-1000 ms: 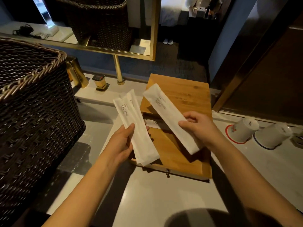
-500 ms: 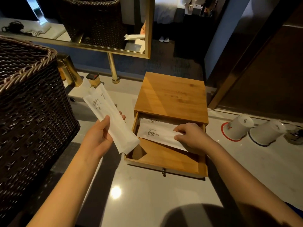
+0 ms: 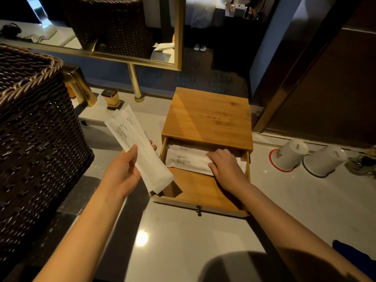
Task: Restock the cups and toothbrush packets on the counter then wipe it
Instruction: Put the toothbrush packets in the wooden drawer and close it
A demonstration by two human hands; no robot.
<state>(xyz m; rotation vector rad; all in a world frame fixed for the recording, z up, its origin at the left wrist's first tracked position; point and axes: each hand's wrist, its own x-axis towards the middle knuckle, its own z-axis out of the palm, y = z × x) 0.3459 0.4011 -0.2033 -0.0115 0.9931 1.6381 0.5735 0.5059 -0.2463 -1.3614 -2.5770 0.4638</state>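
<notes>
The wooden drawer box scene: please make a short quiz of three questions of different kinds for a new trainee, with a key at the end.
1. True or false: the drawer of the wooden box is pulled open.
2. What does the left hand hold? A) an upside-down cup B) a white packet printed BRUSHING TEETH C) a cloth
3. Fill in: the right hand rests on the packets in the drawer, and two white cups stand ____ on the counter to the right of the box.

Key: 1 true; 2 B; 3 upside down.
</notes>
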